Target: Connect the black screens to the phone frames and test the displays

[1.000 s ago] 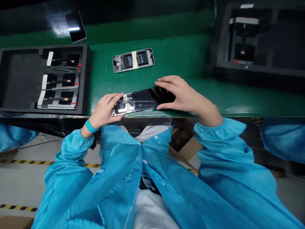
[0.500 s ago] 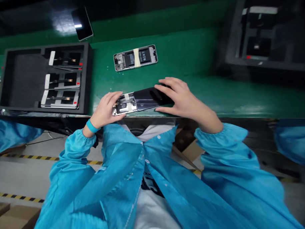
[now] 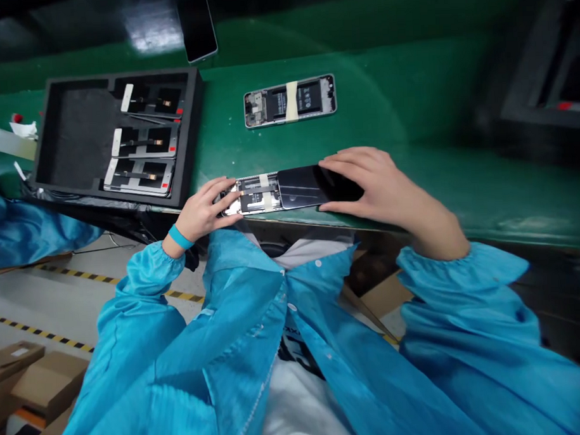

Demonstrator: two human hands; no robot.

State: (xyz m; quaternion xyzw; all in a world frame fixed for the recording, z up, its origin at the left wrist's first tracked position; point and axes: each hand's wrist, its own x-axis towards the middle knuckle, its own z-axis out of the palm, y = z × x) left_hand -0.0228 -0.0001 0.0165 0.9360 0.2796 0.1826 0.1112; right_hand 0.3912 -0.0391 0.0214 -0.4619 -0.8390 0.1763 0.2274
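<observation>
An opened phone body (image 3: 261, 202), with a dark ribbon cable and a strip of pale tape across its inside, lies at the table's front edge. My left hand (image 3: 201, 211) grips its left end, the thumb along the near side and a fingertip pressing by the cable's end. A glossy black phone screen (image 3: 301, 186) lies over the right part of the body. My right hand (image 3: 372, 183) holds the screen's right end between thumb and fingers. Beyond them, a second opened phone body (image 3: 290, 102), taped across its battery, rests on the green table.
A black foam tray (image 3: 192, 132) at left holds several phone screens (image 3: 144, 140). Behind it lies a dark phone (image 3: 198, 30). Another dark tray (image 3: 524, 114) stands blurred at far right. A blue sleeve (image 3: 38, 229) of another person shows at left. Cardboard boxes (image 3: 48, 378) sit on the floor.
The view has turned, shifting the table things rightward. The screen has slid right along the phone body, baring more of its inside. A left fingertip now presses near the ribbon cable's end.
</observation>
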